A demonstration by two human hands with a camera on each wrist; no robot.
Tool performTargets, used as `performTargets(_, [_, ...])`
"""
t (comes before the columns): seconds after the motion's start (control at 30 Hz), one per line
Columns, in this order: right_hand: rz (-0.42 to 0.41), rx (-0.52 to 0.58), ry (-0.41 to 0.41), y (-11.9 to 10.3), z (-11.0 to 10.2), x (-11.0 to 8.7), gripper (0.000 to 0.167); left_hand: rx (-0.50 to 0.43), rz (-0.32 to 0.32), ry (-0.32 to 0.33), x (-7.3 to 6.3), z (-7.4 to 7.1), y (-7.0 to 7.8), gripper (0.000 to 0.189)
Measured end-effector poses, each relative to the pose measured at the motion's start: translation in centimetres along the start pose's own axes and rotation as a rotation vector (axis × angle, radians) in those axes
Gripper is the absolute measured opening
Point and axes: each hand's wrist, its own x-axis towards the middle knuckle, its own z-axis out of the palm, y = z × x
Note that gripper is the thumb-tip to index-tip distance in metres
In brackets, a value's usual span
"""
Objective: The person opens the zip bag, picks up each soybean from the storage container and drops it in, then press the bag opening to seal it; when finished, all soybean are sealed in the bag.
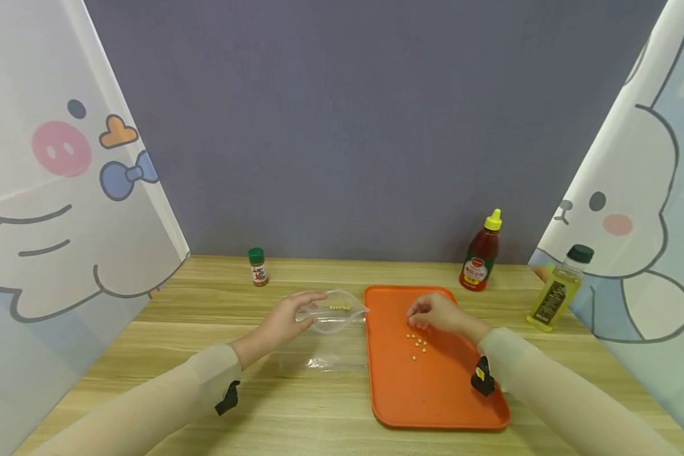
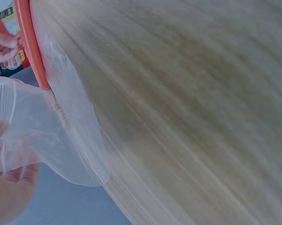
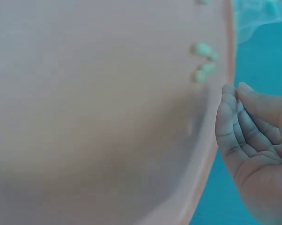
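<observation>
A clear zip bag [image 1: 326, 360] lies on the table, its mouth spread into an oval. My left hand [image 1: 289, 316] pinches the rim, with fingers on both sides in the left wrist view. A short row of small, round, pale-yellow beans [image 1: 339, 308] shows inside the bag [image 2: 61, 140]. On the orange tray [image 1: 427, 392] lie several loose beans [image 1: 418, 344]. Over the tray, just beyond those beans, hovers my right hand [image 1: 437, 313]. Its thumb and index fingertips come together in the right wrist view; I cannot tell whether a bean is between them.
A green-capped spice jar [image 1: 258, 268] stands at the back left. Behind the tray is a red sauce bottle [image 1: 481, 256] with a yellow tip. An oil bottle [image 1: 557, 291] stands at the far right. A grey panel [image 1: 342, 139] rises along the table's back edge.
</observation>
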Motion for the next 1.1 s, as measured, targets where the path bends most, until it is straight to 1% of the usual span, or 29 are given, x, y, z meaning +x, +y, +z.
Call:
performTargets(0.13, [-0.007,0.0,0.057,-1.0,-0.3,0.4,0.015,-0.003,0.002,-0.002,0.0,0.0,-0.1,0.05])
performTargets(0.23, [-0.016,0.027,0.079,-2.2,-0.4,0.7,0.018,-0.002,0.001,0.0,-0.1,0.0,-0.2,0.05])
performTargets(0.3, [-0.023,0.038,0.088,-3.1,-0.4,1.0,0.018,0.003,-0.003,0.002,-0.1,0.1,-0.2,0.05])
performTargets(0.37, [-0.01,0.048,0.098,-4.2,-0.3,1.3,0.016,0.009,-0.01,0.004,-0.1,0.1,-0.2,0.051])
performTargets(0.53, [-0.001,0.028,0.128,-6.4,0.5,2.1,0.013,0.013,-0.025,0.005,-0.1,0.3,-0.2,0.052])
performTargets(0.7, [-0.058,0.022,0.135,-8.2,1.6,3.2,0.015,0.003,-0.035,0.01,-0.1,0.3,-0.2,0.052])
performTargets(0.77, [-0.09,0.031,0.125,-8.8,2.2,3.6,0.015,0.004,-0.038,0.012,0.0,0.3,-0.2,0.052])
performTargets(0.9, [-0.126,0.034,0.097,-10.1,3.4,4.4,0.015,0.02,-0.021,0.013,0.2,0.3,-0.1,0.052])
performTargets(1.1, [-0.147,-0.041,0.081,-11.5,4.7,5.4,0.012,0.03,-0.005,0.012,0.3,0.4,-0.1,0.052])
